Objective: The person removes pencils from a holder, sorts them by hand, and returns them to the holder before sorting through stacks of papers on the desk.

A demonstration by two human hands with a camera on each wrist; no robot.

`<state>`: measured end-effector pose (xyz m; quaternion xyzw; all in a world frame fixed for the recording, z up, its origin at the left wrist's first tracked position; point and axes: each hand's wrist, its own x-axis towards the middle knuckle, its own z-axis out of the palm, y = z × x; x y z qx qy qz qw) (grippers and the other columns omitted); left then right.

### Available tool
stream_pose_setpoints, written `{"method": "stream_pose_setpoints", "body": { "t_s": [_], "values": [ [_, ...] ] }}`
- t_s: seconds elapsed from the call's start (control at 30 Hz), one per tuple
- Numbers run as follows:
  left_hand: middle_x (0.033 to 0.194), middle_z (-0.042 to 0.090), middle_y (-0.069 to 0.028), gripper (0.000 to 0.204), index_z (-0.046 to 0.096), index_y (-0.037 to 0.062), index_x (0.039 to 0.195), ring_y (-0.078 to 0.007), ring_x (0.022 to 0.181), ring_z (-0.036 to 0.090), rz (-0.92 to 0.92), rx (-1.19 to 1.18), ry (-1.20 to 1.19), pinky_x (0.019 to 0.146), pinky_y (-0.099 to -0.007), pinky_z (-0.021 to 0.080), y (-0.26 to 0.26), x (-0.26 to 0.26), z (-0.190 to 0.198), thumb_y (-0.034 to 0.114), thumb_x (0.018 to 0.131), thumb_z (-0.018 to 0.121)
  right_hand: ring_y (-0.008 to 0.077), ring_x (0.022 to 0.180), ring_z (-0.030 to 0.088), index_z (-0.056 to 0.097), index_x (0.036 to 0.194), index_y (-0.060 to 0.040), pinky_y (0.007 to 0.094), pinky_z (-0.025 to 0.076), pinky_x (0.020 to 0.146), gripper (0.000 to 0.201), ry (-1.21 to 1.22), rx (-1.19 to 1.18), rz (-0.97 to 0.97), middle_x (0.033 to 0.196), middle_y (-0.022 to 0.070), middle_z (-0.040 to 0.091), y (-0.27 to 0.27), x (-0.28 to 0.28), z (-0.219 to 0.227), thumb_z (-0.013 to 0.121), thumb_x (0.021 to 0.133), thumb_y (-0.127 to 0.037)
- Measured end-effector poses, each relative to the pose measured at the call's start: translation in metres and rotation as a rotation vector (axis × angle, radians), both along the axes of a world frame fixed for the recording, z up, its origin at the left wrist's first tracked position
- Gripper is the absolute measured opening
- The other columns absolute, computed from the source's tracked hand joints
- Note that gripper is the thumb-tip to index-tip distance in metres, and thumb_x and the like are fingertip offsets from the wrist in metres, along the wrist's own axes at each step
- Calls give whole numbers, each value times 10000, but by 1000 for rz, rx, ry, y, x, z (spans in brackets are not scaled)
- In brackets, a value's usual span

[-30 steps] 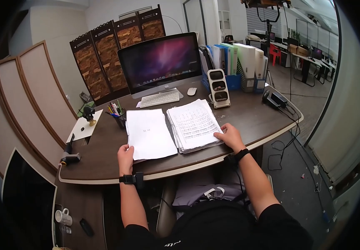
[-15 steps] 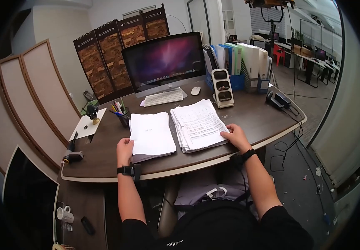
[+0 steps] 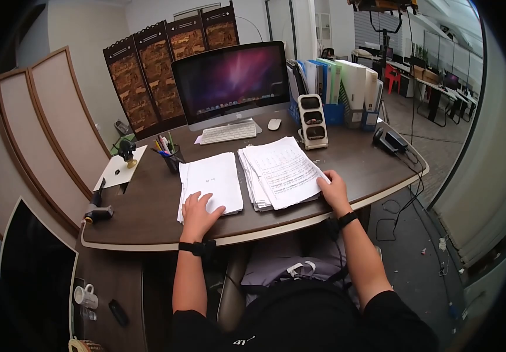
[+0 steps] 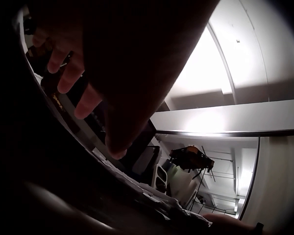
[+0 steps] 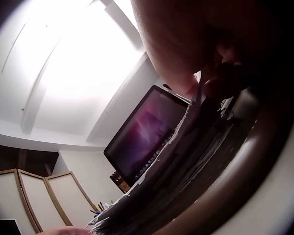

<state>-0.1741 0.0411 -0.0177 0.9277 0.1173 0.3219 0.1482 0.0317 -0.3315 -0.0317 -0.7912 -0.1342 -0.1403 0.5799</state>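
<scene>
Two stacks of paper lie side by side on the desk. My left hand (image 3: pixel 200 216), fingers spread, rests over the lower edge of the left stack (image 3: pixel 209 176), whose top sheet bears a small line of text. In the left wrist view, the fingers of the left hand (image 4: pixel 83 88) are extended above the paper edges. My right hand (image 3: pixel 336 192) pinches the right edge of the printed pages on the right stack (image 3: pixel 282 176). The right wrist view shows thumb and finger of the right hand (image 5: pixel 201 85) closed on the sheets' edge.
Behind the stacks are a keyboard (image 3: pixel 228 132), a mouse (image 3: pixel 274 124) and a monitor (image 3: pixel 232 85). A pen cup (image 3: pixel 172 159) stands at the left, a three-slot holder (image 3: pixel 313 123) and upright binders (image 3: pixel 350 85) at the right. Black adapters (image 3: pixel 389 141) sit near the right edge.
My left hand has let go of the left stack's side and moved right over its lower edge, fingers spreading. The left stack's top sheets lie flatter. My right hand remains at the right stack.
</scene>
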Motion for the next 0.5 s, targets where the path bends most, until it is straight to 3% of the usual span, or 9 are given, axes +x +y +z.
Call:
{"method": "stream_pose_setpoints", "body": {
  "t_s": [0.1, 0.2, 0.27, 0.3, 0.37, 0.5],
  "values": [
    [1387, 583, -240, 678, 717, 82, 1290, -415, 1380, 445, 60, -35, 129, 1160, -544, 308, -3, 5, -1, 513, 773, 805, 286, 908, 719, 688, 1077, 59, 392, 553, 850, 339, -19, 26, 1, 958, 189, 745, 2, -1, 4, 681, 867, -207],
    [1325, 626, -217, 581, 724, 59, 1240, -394, 1301, 525, 101, 78, 85, 1111, -519, 377, -19, 4, -2, 431, 802, 808, 264, 935, 685, 699, 1063, 36, 373, 538, 846, 309, -145, 13, -1, 996, 172, 714, 1, 3, -8, 698, 863, -199],
    [1227, 673, -192, 433, 721, 38, 1180, -362, 1187, 606, -101, -116, -123, 1031, -464, 455, -37, 7, 5, 294, 839, 796, 235, 935, 634, 708, 1040, 7, 347, 515, 831, 271, -151, 9, -26, 1032, 143, 666, 1, -10, 2, 722, 858, -193],
    [1068, 712, -169, 259, 732, 21, 1068, -318, 1010, 676, -170, -87, -247, 897, -402, 525, -54, 9, 8, 182, 869, 769, 235, 935, 634, 708, 1040, 7, 347, 515, 831, 271, -143, 6, -25, 1032, 143, 666, 1, -10, 0, 722, 858, -193],
    [966, 730, -164, 217, 748, 7, 1010, -288, 878, 703, -340, -454, -66, 802, -369, 553, -89, 7, 21, 192, 895, 756, 210, 918, 598, 710, 1022, -12, 329, 499, 809, 248, -158, 87, 2, 1051, 118, 633, -3, -6, -5, 745, 855, -192],
    [868, 747, -143, 239, 756, -2, 1010, -237, 754, 713, -505, -519, -32, 719, -335, 562, -120, 30, 6, 219, 919, 754, 108, 802, 583, 686, 966, 4, 265, 483, 712, 210, -99, 239, 122, 926, 34, 629, -4, 0, -16, 731, 923, -197]
  ]
}}
